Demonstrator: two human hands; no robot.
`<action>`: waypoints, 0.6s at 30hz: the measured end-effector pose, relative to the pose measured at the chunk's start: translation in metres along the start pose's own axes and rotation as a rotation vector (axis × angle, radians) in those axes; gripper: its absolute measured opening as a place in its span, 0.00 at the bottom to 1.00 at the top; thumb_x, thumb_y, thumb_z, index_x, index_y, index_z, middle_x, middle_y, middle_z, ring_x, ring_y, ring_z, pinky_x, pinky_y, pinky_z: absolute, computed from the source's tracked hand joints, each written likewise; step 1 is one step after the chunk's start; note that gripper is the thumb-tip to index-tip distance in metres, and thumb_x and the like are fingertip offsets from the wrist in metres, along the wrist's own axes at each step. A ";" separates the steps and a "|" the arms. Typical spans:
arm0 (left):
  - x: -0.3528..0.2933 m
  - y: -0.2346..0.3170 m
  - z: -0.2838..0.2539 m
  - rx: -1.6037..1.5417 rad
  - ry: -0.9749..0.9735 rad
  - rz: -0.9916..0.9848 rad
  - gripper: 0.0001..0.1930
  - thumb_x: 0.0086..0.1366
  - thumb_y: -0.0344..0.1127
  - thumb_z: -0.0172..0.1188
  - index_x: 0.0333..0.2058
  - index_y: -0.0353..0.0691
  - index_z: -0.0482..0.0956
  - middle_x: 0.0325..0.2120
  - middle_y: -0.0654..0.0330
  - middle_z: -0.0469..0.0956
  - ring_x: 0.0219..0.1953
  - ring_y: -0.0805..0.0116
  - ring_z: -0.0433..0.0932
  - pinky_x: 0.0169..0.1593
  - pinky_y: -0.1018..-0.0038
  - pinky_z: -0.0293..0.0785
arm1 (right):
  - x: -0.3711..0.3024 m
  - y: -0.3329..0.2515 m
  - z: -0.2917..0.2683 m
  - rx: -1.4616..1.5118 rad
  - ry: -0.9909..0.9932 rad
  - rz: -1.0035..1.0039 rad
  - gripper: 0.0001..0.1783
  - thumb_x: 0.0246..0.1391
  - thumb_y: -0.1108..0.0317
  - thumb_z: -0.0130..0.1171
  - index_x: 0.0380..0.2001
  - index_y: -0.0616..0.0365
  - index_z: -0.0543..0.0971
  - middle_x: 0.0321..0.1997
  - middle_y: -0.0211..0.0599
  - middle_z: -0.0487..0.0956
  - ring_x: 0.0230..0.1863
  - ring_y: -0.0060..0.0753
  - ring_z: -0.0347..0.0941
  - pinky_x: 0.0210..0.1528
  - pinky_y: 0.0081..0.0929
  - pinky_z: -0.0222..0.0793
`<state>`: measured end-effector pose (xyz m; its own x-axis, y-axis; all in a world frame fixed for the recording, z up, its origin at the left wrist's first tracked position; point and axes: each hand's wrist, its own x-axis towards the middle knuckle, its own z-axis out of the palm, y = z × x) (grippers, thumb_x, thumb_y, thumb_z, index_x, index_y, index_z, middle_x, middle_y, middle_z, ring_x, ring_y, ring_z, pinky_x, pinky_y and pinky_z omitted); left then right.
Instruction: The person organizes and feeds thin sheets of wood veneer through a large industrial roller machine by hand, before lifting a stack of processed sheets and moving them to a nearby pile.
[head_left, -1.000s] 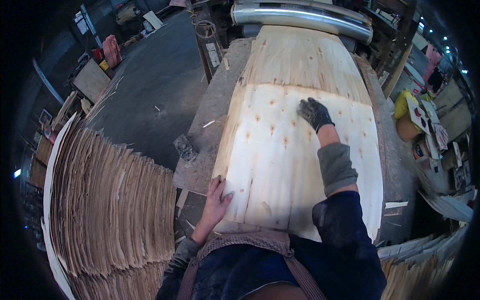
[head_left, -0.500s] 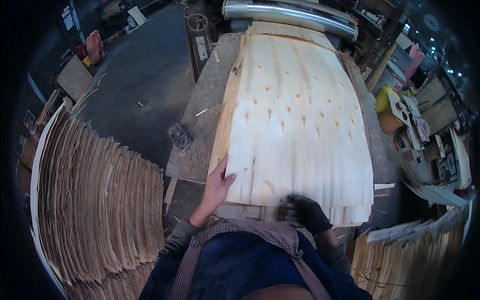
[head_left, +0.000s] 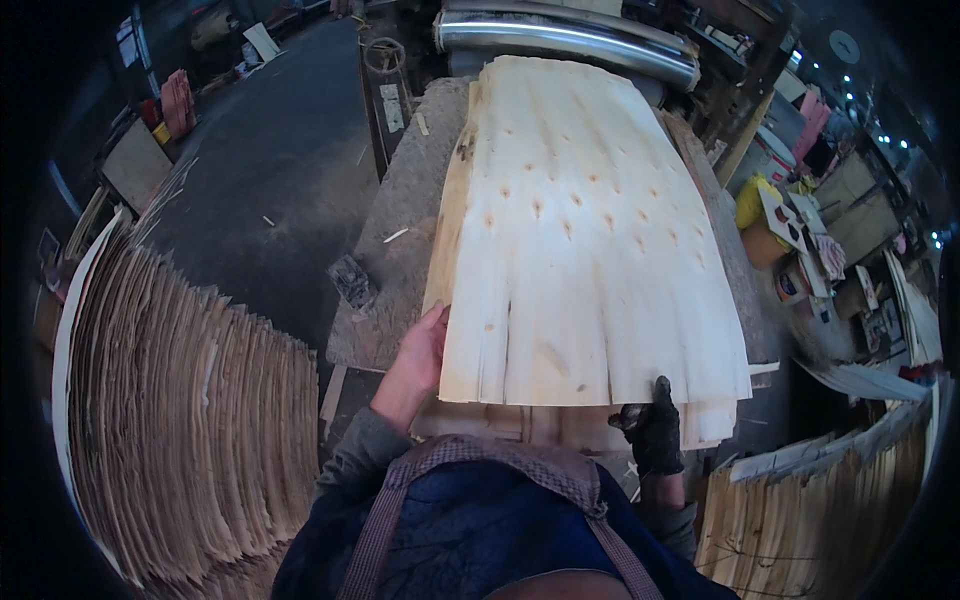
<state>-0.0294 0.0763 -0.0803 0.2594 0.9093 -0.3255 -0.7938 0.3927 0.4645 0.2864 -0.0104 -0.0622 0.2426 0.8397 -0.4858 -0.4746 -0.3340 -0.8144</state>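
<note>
A large pale wood veneer sheet (head_left: 585, 240) with small knots lies on a stack on the worktable, its near edge split into strips. My bare left hand (head_left: 427, 347) grips the sheet's near left edge. My right hand (head_left: 652, 430), in a dark glove, holds the near right edge, thumb on top. My blue apron fills the bottom of the view.
A tall pile of curled veneer sheets (head_left: 190, 420) stands at my left. A metal roller (head_left: 570, 40) crosses the far end of the rough table (head_left: 400, 250). More veneer (head_left: 800, 500) leans at the lower right, and cluttered shelves (head_left: 830, 230) line the right side.
My gloved right hand came back from the middle of the sheet to its near right edge. The top sheet now reaches farther toward the roller, and my left hand has shifted slightly along the left edge.
</note>
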 end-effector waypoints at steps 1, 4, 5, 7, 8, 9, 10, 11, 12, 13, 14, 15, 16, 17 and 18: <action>0.014 -0.002 -0.015 0.013 -0.002 -0.025 0.20 0.64 0.42 0.44 0.48 0.33 0.67 0.44 0.54 0.73 0.45 0.61 0.73 0.50 0.66 0.68 | 0.004 -0.002 0.001 -0.033 -0.009 -0.012 0.26 0.50 0.42 0.49 0.21 0.57 0.72 0.08 0.34 0.66 0.11 0.31 0.63 0.25 0.33 0.69; 0.046 -0.012 -0.030 -0.039 -0.012 -0.113 0.21 0.64 0.45 0.43 0.46 0.33 0.69 0.43 0.54 0.74 0.44 0.62 0.73 0.49 0.66 0.69 | 0.023 -0.005 -0.001 0.000 0.024 0.001 0.27 0.51 0.45 0.49 0.23 0.63 0.73 0.12 0.38 0.69 0.12 0.34 0.65 0.24 0.35 0.71; 0.052 -0.014 -0.029 -0.073 -0.016 -0.138 0.21 0.64 0.45 0.43 0.45 0.33 0.70 0.42 0.54 0.74 0.44 0.62 0.74 0.49 0.66 0.69 | 0.029 -0.007 -0.002 0.017 0.028 0.007 0.26 0.52 0.48 0.49 0.24 0.66 0.74 0.15 0.41 0.72 0.14 0.36 0.68 0.25 0.36 0.71; 0.059 -0.007 -0.025 -0.031 -0.026 -0.139 0.19 0.62 0.42 0.48 0.44 0.32 0.71 0.40 0.53 0.75 0.41 0.61 0.75 0.47 0.67 0.71 | 0.038 -0.009 0.003 0.177 -0.013 0.018 0.25 0.52 0.49 0.49 0.30 0.66 0.72 0.19 0.43 0.73 0.19 0.37 0.68 0.26 0.35 0.70; 0.063 -0.003 -0.021 -0.007 -0.028 -0.145 0.18 0.61 0.41 0.50 0.44 0.32 0.71 0.39 0.52 0.75 0.40 0.60 0.75 0.46 0.67 0.72 | 0.044 -0.011 0.004 0.262 -0.027 0.028 0.25 0.52 0.50 0.49 0.34 0.66 0.72 0.22 0.44 0.73 0.21 0.38 0.68 0.27 0.34 0.69; 0.068 0.000 -0.018 0.054 0.009 -0.112 0.17 0.59 0.38 0.52 0.43 0.32 0.71 0.37 0.52 0.76 0.38 0.61 0.76 0.43 0.68 0.73 | 0.051 -0.012 -0.001 0.268 -0.086 0.037 0.25 0.52 0.50 0.49 0.36 0.66 0.71 0.23 0.45 0.73 0.22 0.38 0.68 0.28 0.34 0.68; 0.070 0.004 -0.019 0.114 0.041 -0.071 0.16 0.57 0.36 0.54 0.41 0.31 0.71 0.35 0.52 0.76 0.35 0.61 0.77 0.40 0.69 0.74 | 0.053 -0.010 -0.005 0.270 -0.152 0.041 0.24 0.52 0.51 0.49 0.38 0.65 0.70 0.25 0.45 0.73 0.24 0.38 0.68 0.29 0.33 0.67; 0.071 0.009 -0.018 0.173 0.074 -0.031 0.15 0.56 0.33 0.57 0.40 0.31 0.72 0.33 0.51 0.76 0.33 0.62 0.77 0.38 0.70 0.75 | 0.056 -0.010 -0.006 0.273 -0.218 0.045 0.24 0.52 0.51 0.49 0.39 0.65 0.69 0.27 0.46 0.73 0.26 0.38 0.67 0.30 0.33 0.66; 0.074 0.015 -0.015 0.333 0.149 0.082 0.14 0.54 0.31 0.58 0.38 0.31 0.72 0.32 0.51 0.76 0.31 0.63 0.77 0.35 0.71 0.75 | 0.057 -0.012 -0.008 0.288 -0.186 0.060 0.24 0.53 0.52 0.48 0.39 0.66 0.69 0.24 0.45 0.73 0.23 0.38 0.69 0.27 0.31 0.68; 0.076 0.021 -0.010 0.497 0.227 0.189 0.12 0.52 0.29 0.59 0.36 0.31 0.72 0.30 0.52 0.76 0.28 0.65 0.77 0.33 0.72 0.75 | 0.058 -0.013 -0.005 0.187 -0.170 0.045 0.24 0.53 0.52 0.47 0.38 0.66 0.70 0.24 0.45 0.74 0.22 0.39 0.69 0.27 0.31 0.68; 0.080 0.026 -0.007 0.661 0.305 0.295 0.11 0.50 0.27 0.60 0.33 0.31 0.72 0.28 0.52 0.76 0.26 0.66 0.77 0.30 0.73 0.75 | 0.060 -0.014 -0.001 0.088 -0.153 0.029 0.24 0.54 0.52 0.47 0.37 0.67 0.70 0.23 0.44 0.74 0.22 0.39 0.70 0.26 0.30 0.69; 0.087 0.031 -0.009 0.615 0.308 0.294 0.09 0.49 0.26 0.60 0.30 0.33 0.72 0.26 0.54 0.76 0.25 0.67 0.76 0.29 0.73 0.74 | 0.062 -0.015 0.003 -0.012 -0.134 0.013 0.24 0.54 0.52 0.47 0.36 0.67 0.71 0.22 0.44 0.74 0.21 0.39 0.71 0.25 0.29 0.69; 0.093 0.039 -0.011 0.568 0.309 0.299 0.08 0.48 0.24 0.60 0.27 0.34 0.71 0.25 0.56 0.75 0.23 0.68 0.75 0.28 0.72 0.74 | 0.064 -0.016 0.011 -0.036 -0.107 0.015 0.24 0.54 0.52 0.46 0.34 0.68 0.72 0.21 0.44 0.74 0.21 0.39 0.71 0.25 0.28 0.70; 0.098 0.045 -0.014 0.521 0.309 0.304 0.07 0.47 0.23 0.60 0.24 0.36 0.70 0.23 0.58 0.75 0.21 0.69 0.74 0.27 0.72 0.73 | 0.066 -0.017 0.020 -0.060 -0.079 0.016 0.24 0.54 0.51 0.46 0.33 0.68 0.72 0.20 0.45 0.74 0.21 0.39 0.72 0.24 0.28 0.70; 0.101 0.049 -0.017 0.535 0.303 0.310 0.07 0.47 0.23 0.60 0.23 0.37 0.70 0.22 0.58 0.75 0.21 0.69 0.74 0.27 0.72 0.73 | 0.068 -0.017 0.030 -0.083 -0.050 0.018 0.25 0.54 0.51 0.46 0.31 0.68 0.73 0.20 0.45 0.75 0.20 0.40 0.72 0.24 0.27 0.70</action>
<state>-0.0516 0.1853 -0.1042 -0.1632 0.9423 -0.2922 -0.4058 0.2058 0.8905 0.2854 0.0652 -0.0712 0.1915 0.8530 -0.4855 -0.4060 -0.3815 -0.8304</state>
